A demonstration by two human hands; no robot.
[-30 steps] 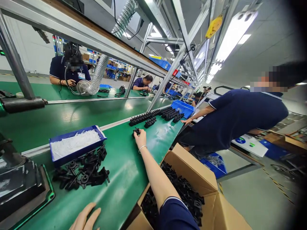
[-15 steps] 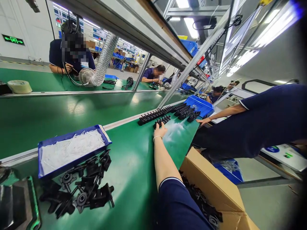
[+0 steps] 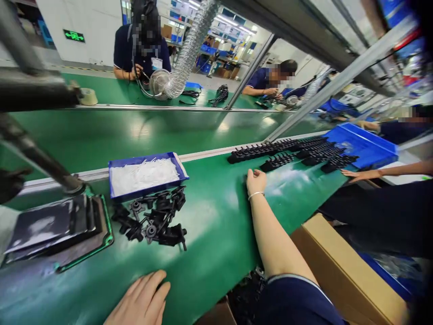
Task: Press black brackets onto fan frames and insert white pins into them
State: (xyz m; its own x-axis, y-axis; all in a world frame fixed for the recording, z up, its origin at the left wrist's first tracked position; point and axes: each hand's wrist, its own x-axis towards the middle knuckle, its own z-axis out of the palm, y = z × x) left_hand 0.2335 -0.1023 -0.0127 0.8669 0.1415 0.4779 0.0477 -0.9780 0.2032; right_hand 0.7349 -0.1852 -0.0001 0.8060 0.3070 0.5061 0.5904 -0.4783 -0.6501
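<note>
My right hand (image 3: 256,181) rests on the green table (image 3: 216,225) with its arm stretched forward, fingers curled under, and nothing shows in them. It lies just short of the rows of black plastic parts (image 3: 287,151). My left hand (image 3: 142,301) lies flat and open on the table's near edge, holding nothing. A loose pile of black parts (image 3: 152,219) sits between the hands, in front of a blue tray of white strips (image 3: 145,174).
A cardboard box (image 3: 348,271) of black parts stands at my right. A co-worker's hand (image 3: 355,174) rests by the rows, near a blue bin (image 3: 361,144). A black fixture (image 3: 54,225) sits at left. Other people work across the belt.
My right hand carried a black part to the rows and has drawn back a little from them. My view swung left and down, and my left hand is back in view.
</note>
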